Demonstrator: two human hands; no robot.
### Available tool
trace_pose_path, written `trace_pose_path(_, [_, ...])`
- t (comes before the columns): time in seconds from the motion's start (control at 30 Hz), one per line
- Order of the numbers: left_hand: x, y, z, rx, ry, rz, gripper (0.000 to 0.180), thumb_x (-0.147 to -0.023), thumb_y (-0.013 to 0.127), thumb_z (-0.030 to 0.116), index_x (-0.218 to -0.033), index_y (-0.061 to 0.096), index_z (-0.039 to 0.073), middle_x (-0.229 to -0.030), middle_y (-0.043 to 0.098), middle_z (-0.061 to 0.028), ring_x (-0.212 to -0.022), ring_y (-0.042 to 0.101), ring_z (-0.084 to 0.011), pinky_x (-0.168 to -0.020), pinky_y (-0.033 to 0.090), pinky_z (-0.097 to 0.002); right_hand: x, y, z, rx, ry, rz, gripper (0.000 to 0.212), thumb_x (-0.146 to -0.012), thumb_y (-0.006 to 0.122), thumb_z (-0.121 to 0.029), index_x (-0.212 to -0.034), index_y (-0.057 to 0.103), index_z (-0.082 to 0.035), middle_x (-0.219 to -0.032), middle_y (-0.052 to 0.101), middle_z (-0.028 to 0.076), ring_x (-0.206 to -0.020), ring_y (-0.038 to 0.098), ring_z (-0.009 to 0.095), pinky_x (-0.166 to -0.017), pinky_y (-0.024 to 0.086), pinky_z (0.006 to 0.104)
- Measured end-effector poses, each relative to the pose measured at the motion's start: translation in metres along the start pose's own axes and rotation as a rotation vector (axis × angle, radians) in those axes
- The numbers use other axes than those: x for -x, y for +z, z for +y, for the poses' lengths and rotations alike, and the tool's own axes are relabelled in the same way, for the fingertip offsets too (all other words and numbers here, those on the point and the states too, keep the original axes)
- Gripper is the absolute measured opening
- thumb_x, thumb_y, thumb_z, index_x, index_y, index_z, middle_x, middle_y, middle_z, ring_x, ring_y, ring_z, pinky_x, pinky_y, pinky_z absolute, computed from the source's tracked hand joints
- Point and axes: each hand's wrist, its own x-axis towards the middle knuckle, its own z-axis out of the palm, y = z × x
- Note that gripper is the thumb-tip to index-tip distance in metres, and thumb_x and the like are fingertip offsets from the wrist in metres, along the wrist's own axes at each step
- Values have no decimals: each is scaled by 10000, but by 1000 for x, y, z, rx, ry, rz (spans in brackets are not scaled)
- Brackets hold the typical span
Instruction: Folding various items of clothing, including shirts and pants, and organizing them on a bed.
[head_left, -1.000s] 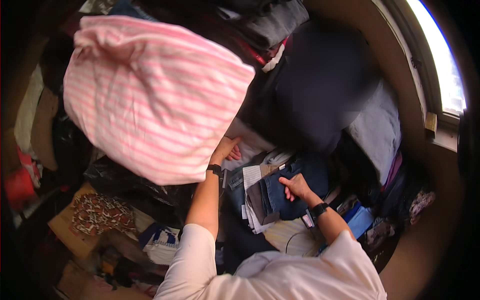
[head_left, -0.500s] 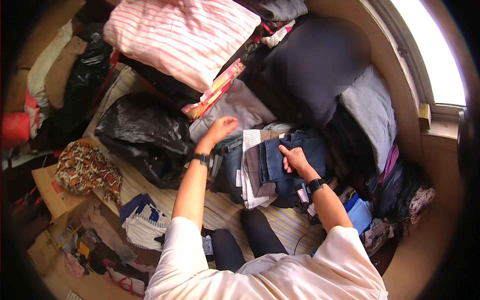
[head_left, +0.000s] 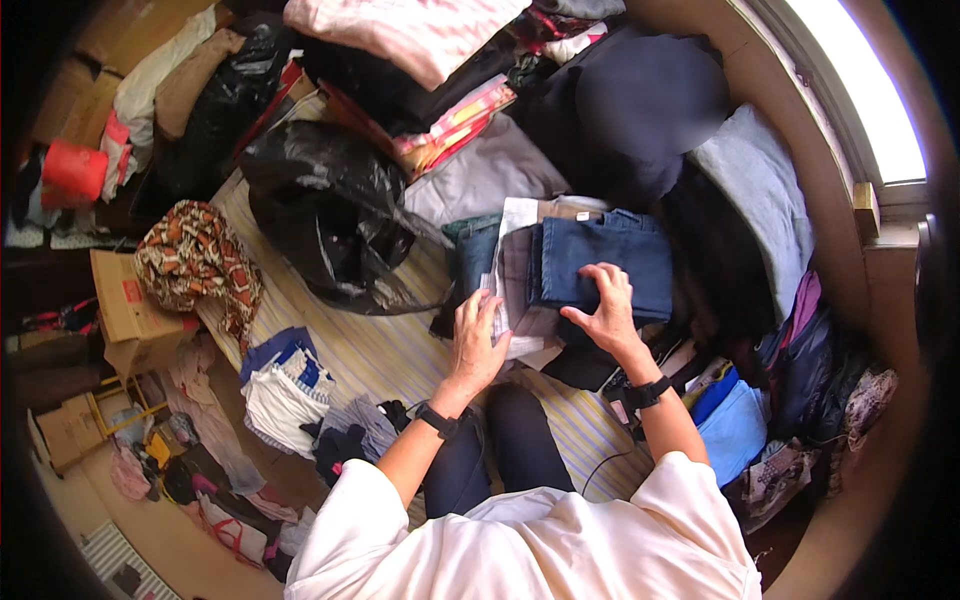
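The right hand (head_left: 610,318) rests, fingers (head_left: 604,274) spread, on folded blue jeans (head_left: 640,252); the left hand (head_left: 474,350) touches stacked garments (head_left: 517,262), its grip unclear.

blue denim (head_left: 635,262), black bag (head_left: 318,195), yellow and grey striped sheet (head_left: 385,345)

The far pink cloth (head_left: 410,30) and near shirt (head_left: 530,560) are cut off. The dark shape (head_left: 652,98), far right, is blurred, perhaps a person. The right hand (head_left: 610,320) hides some denim (head_left: 635,245).
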Motion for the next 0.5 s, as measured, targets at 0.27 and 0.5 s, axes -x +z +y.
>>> trace_pose_path(0.27, [114, -23, -45, 52, -19, -32, 376, -800, 701, 129, -1145, 583, 37, -1355, 445, -157, -1154, 536, -327, -982, 449, -403, 35, 18, -7, 317, -154, 30, 1003, -573, 853, -311, -1431, 367, -129, -1423, 362, 186, -1286, 366, 392, -1052, 324, 493])
trace_pose_path(0.5, [249, -45, -52, 115, -184, -131, 278, -824, 675, 148, -1069, 625, 25, -1163, 592, -146, -1009, 618, -277, -889, 493, -363, 33, 20, 19, 269, -219, 103, 725, -666, 722, -155, -1340, 468, -74, -1328, 471, 195, -1183, 470, 401, -980, 434, 454])
